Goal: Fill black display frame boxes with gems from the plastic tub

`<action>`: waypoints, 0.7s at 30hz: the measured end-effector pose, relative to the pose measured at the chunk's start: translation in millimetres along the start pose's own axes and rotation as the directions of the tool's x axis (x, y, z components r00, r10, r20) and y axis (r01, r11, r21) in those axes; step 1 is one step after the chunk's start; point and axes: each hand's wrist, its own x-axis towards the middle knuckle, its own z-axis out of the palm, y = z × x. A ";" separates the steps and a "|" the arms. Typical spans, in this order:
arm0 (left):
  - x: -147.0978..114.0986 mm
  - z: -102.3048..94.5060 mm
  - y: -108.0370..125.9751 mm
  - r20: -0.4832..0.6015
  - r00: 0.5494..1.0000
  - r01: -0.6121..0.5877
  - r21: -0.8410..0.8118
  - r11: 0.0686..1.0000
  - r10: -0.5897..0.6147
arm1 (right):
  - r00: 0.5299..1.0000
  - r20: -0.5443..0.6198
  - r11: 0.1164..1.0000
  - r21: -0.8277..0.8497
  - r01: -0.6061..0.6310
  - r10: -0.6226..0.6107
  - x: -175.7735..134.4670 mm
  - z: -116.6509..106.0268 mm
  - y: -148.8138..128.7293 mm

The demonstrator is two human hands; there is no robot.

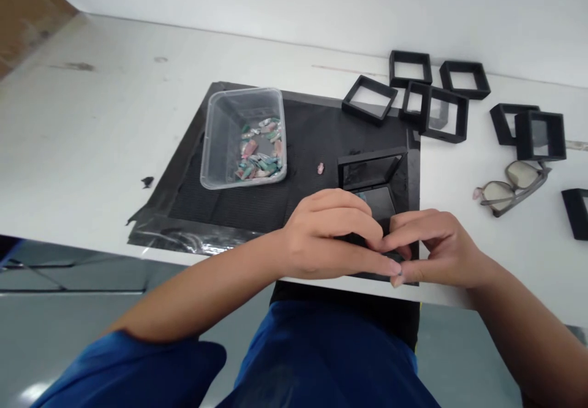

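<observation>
My left hand (331,233) and my right hand (434,245) meet at the front edge of the table, fingertips pinched together. Whatever lies between them is tiny and mostly hidden; only a small bluish-grey bit shows at the tips. Just beyond my fingers an opened black display frame (373,158) rests on the black mat, with one half tilted up and the other lying flat, partly covered by my hands. Left of it, a small pink piece (320,168) lies loose on the mat. A clear plastic tub (220,132) holds several wrapped pink, green and blue pieces (260,166).
The black mat (193,196) is taped to a white table (114,120). Several black square frames (369,116) sit at the back right, some overlapping. Eyeglasses (514,190) and another black frame (574,212) lie to the right. A black scrap (147,182) is left of the mat.
</observation>
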 end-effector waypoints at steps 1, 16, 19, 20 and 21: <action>1.2 0.8 -0.7 -0.038 0.999 -0.037 -0.009 0.999 0.037 | 1.000 0.001 1.000 0.001 0.017 -0.017 0.4 0.7 0.6; -3.7 12.6 -2.0 -0.120 0.988 -0.097 0.009 0.995 0.097 | 1.000 0.000 0.999 0.042 0.015 -0.015 1.3 -2.2 1.5; -3.5 8.1 -0.5 -0.146 0.978 -0.136 0.095 0.986 0.148 | 0.972 -0.230 0.961 -0.275 -0.019 -0.047 2.0 -8.4 7.2; -3.3 5.0 0.5 -0.145 0.977 -0.147 0.092 0.985 0.159 | 0.955 -0.290 0.911 -0.408 -0.069 -0.058 3.2 -10.1 10.2; -3.3 1.7 1.7 -0.130 0.978 -0.153 0.083 0.985 0.162 | 0.941 -0.334 0.849 -0.512 -0.132 -0.056 5.0 -11.3 13.4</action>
